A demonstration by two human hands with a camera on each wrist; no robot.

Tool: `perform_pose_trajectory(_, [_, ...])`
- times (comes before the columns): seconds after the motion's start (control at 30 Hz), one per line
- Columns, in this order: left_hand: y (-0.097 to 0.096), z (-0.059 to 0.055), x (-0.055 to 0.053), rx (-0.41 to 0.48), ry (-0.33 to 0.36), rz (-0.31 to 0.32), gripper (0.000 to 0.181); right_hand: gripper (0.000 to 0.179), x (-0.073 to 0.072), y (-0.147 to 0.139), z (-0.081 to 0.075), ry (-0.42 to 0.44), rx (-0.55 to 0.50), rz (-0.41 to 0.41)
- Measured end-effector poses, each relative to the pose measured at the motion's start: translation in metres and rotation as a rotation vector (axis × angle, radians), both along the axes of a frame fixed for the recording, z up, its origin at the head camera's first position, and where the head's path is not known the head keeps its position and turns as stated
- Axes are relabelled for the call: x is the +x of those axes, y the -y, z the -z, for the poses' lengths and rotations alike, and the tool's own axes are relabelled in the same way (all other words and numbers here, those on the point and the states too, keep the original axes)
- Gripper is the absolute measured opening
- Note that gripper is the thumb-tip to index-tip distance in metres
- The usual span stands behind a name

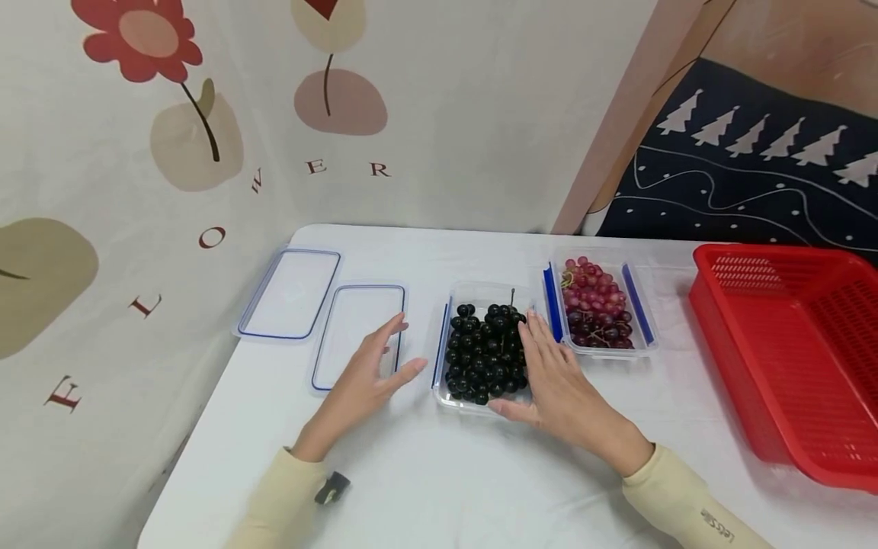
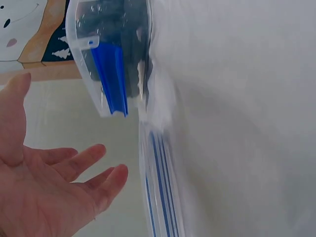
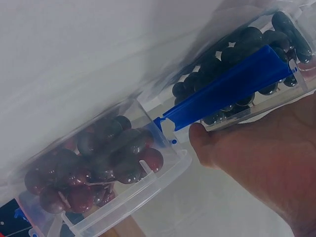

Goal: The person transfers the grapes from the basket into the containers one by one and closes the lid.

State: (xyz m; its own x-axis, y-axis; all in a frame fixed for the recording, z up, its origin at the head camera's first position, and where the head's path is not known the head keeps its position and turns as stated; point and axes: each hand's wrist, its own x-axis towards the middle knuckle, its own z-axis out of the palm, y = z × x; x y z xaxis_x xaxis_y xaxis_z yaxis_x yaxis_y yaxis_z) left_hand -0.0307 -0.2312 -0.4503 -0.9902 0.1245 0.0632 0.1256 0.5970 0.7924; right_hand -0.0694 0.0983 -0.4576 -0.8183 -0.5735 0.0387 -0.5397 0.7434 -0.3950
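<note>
In the head view a clear plastic container (image 1: 473, 406) full of black grapes (image 1: 483, 351) stands in the middle of the white table. My right hand (image 1: 559, 385) lies along its right side, fingers straight over the grapes and rim, thumb near the front edge. The right wrist view shows that hand's thumb (image 3: 203, 143) by the blue clip (image 3: 227, 89) of this container. My left hand (image 1: 370, 381) holds nothing; its thumb and fingers spread apart, left of the container and over a clear lid (image 1: 360, 324) with a blue seal. In the left wrist view its palm faces the camera.
A second blue-sealed lid (image 1: 291, 293) lies at the table's left edge. Behind and right of the black grapes is another clear container (image 1: 641, 353) with pink and dark red grapes (image 1: 595, 297). A red plastic basket (image 1: 748, 381) stands at the right.
</note>
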Motion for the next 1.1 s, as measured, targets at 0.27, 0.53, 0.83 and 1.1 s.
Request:
perform_pose_trajectory(0.27, [0.032,0.0,0.0,-0.086,-0.001,-0.095,0.075,0.134,0.002,-0.002,0.001,0.046,-0.022,0.031])
perform_pose_trajectory(0.53, [0.067,-0.007,0.002,-0.165,0.032,-0.174,0.07,0.139,0.002,-0.002,0.003,0.075,-0.073,0.051])
perform_pose_trajectory(0.83, [0.081,0.004,0.003,-0.187,0.027,-0.197,0.066,0.139,0.001,-0.006,0.004,0.087,-0.086,0.059])
perform_pose_trajectory(1.1, [0.091,0.012,0.004,-0.188,0.01,-0.199,0.063,0.138,0.001,-0.007,0.004,0.136,-0.118,0.068])
